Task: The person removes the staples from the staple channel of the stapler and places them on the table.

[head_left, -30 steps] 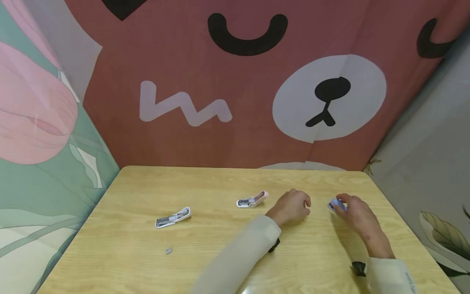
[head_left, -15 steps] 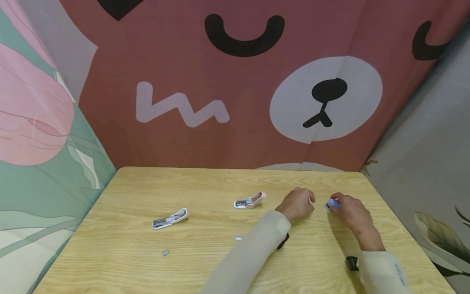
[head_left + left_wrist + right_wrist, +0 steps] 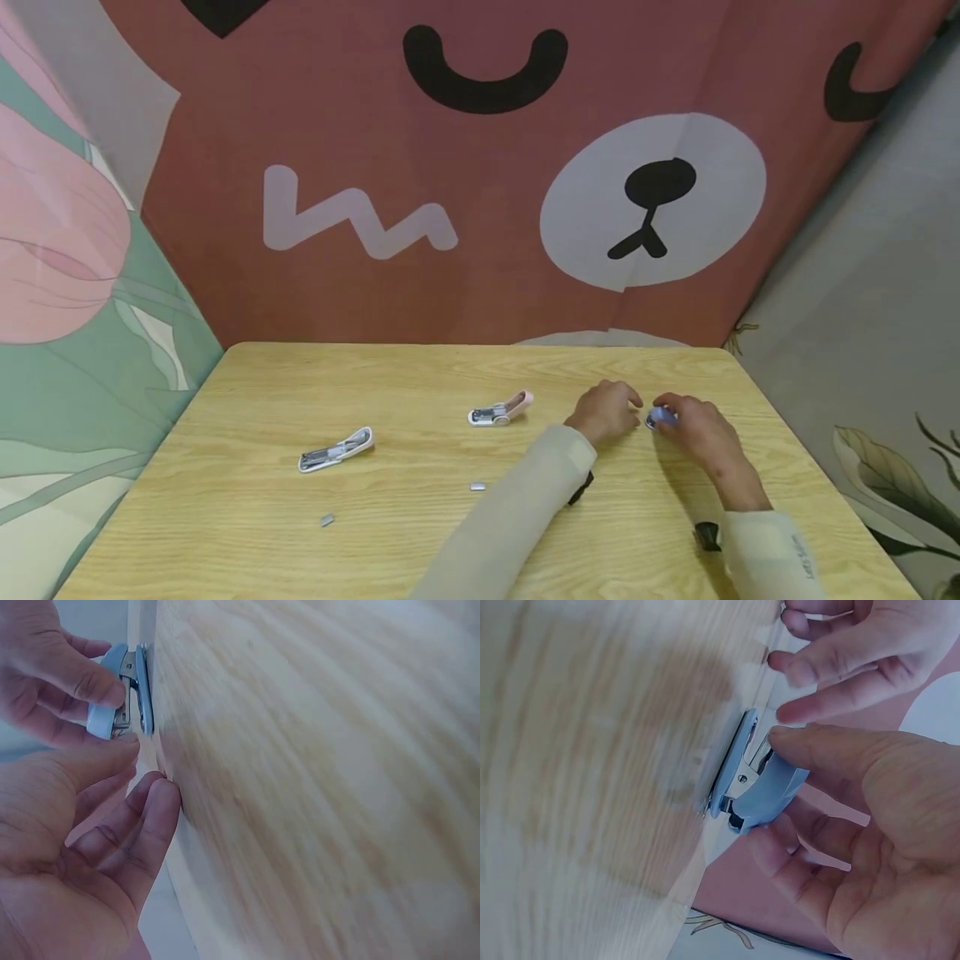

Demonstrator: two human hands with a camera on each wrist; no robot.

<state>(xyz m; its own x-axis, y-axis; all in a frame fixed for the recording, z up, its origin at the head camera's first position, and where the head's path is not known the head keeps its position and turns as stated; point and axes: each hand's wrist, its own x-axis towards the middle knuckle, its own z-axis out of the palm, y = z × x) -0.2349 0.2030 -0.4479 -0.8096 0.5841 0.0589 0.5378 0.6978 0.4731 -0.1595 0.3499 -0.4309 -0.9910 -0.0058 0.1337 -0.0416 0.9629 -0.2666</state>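
A small blue stapler [image 3: 657, 417] stands on the table at the right, its top lifted from its base. My right hand [image 3: 701, 433] grips its upper part between thumb and fingers, as the right wrist view of the stapler [image 3: 769, 791] makes plain. Just to its left is my left hand [image 3: 606, 410], fingers loosely bent and apart. In the left wrist view, the thumb of my left hand [image 3: 82, 847] reaches right to the stapler's end, and its fingertips are down at the tabletop. Nothing shows held in that hand.
Further left on the wooden table [image 3: 405, 533] lie a pink-and-white stapler [image 3: 498, 412] and a white stapler [image 3: 336, 451], both opened up. Two small silver strips, like staples, lie nearer: one strip [image 3: 477, 486] mid-table, another strip [image 3: 327, 519] to its left. A printed cloth [image 3: 360, 292] hangs behind.
My left hand has moved right, closer to the blue stapler, baring the middle silver strip that the sleeve hid. The head view has shifted slightly. My right hand keeps its grip.
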